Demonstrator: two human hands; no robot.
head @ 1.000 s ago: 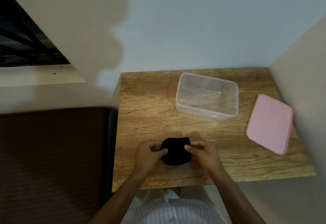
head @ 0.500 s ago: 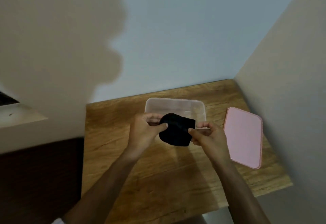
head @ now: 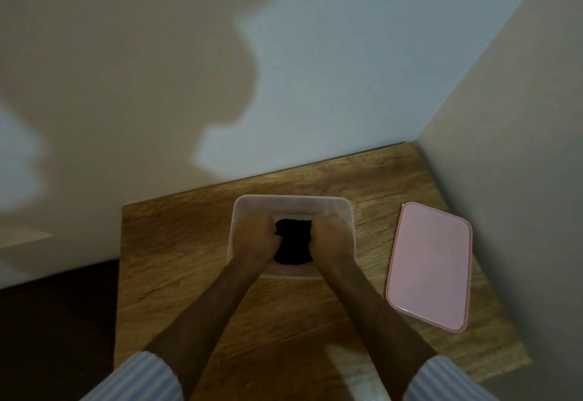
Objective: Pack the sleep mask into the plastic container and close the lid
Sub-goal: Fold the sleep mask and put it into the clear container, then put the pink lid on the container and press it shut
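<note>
A clear plastic container (head: pixel 291 203) stands on the wooden table (head: pixel 176 249), near the back wall. The black sleep mask (head: pixel 293 244), folded small, is down inside the container. My left hand (head: pixel 255 238) grips its left side and my right hand (head: pixel 331 236) grips its right side, both reaching into the box with fingers curled under. The fingertips and the container's floor are hidden by the hands. The pink lid (head: pixel 430 263) lies flat on the table to the right of the container, apart from it.
A wall runs behind the table and another wall closes its right side, close to the lid. A dark brown surface (head: pixel 56 321) lies left of the table, lower down. Striped sleeves show at the bottom edge.
Both hands lifted the mask off the table's front area, carried it forward over the container, and now have it lowered inside. The camera has tipped and moved closer.
</note>
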